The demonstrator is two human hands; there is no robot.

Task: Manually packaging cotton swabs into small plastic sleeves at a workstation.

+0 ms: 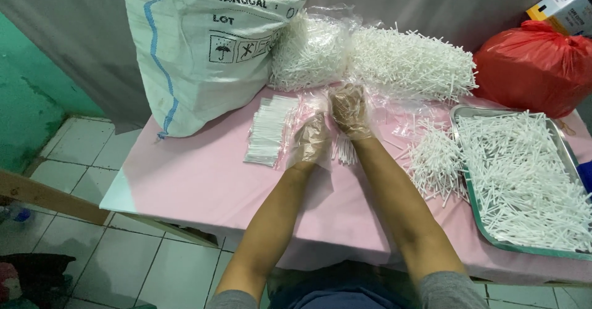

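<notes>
Both hands gloved. L hand [310, 137] & R hand [349, 110] together grasp small bundle of white sticks [345, 150] over pink tabletop [197, 179], betw flat packed bag [269, 130] & steel tray [468, 185].

The pink bench [203, 185] carries a white sack [197, 44], a red bag [536, 62], a metal tray [468, 179] — and heaps of white sticks [407, 62].

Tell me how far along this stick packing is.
Done: one filled clear packet lies flat on the pink table. In hand: the gloved left hand and right hand work a small bundle of white sticks at a clear bag. Left: the loose pile, the full metal tray and the big heap behind.
</notes>
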